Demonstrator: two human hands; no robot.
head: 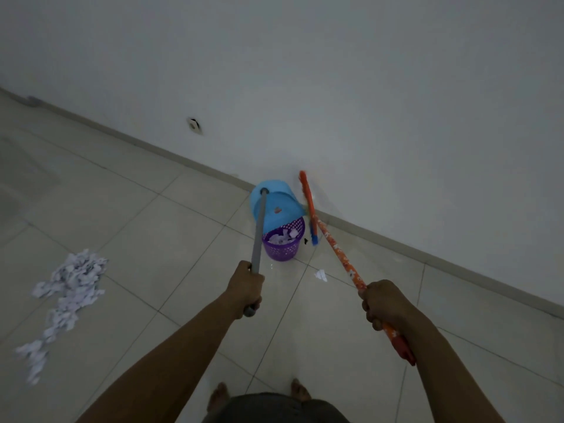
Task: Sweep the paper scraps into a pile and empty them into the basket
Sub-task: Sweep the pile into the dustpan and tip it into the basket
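Observation:
My left hand (246, 286) grips the grey handle of a blue dustpan (276, 206), which is tipped up over a purple basket (283, 247) near the wall. White paper scraps lie inside the basket. My right hand (384, 303) grips the orange patterned handle of a broom (340, 251), whose orange and blue head rests against the wall just right of the basket. A long pile of white paper scraps (65, 297) lies on the tiles at the far left. One loose scrap (320, 274) lies on the floor right of the basket.
A white wall with a skirting board (189, 161) runs diagonally behind the basket. A small round fitting (194, 125) sits low on the wall. My bare feet (297, 389) stand on pale floor tiles at the bottom edge.

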